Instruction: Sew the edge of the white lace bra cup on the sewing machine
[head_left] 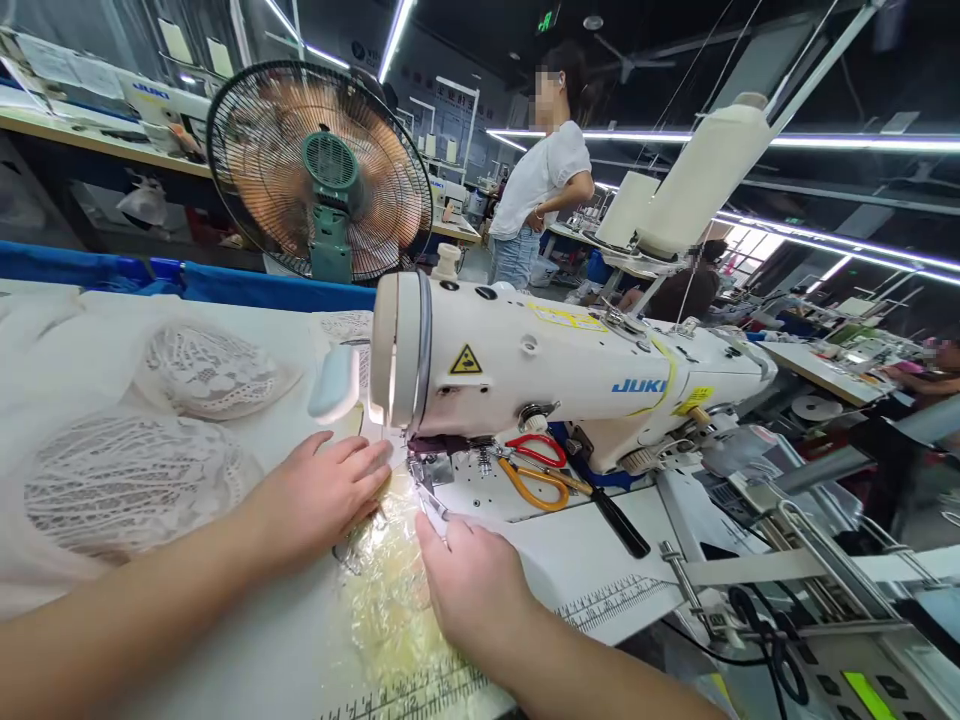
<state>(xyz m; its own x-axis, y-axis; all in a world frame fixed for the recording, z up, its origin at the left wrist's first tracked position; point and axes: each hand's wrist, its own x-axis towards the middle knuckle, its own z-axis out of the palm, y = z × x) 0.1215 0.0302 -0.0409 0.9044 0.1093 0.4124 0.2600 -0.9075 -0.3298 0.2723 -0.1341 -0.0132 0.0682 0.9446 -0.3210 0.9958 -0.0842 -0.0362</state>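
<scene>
My left hand (322, 490) lies palm down with its fingers stretched out, touching pale material beside the needle area of a white JUKI sewing machine (525, 370). In my right hand (480, 580) is a slim silver metal tool (429, 492), perhaps tweezers or snips, pointing toward the presser foot (416, 465). Its exact kind is unclear. A crinkled clear plastic sheet over something yellowish (397, 600) lies between my hands. Left of my left hand rest white lace cups (135, 480). The stitching point is partly hidden by the machine head.
Red-handled scissors (536, 450), orange-handled scissors (534, 488) and a black-handled tool (619, 520) lie under the machine arm. Printed ruler tape (615, 600) runs along the front edge. A large fan (322, 170) and a standing person (540, 190) are behind. Thread cones (705, 170) rise at right.
</scene>
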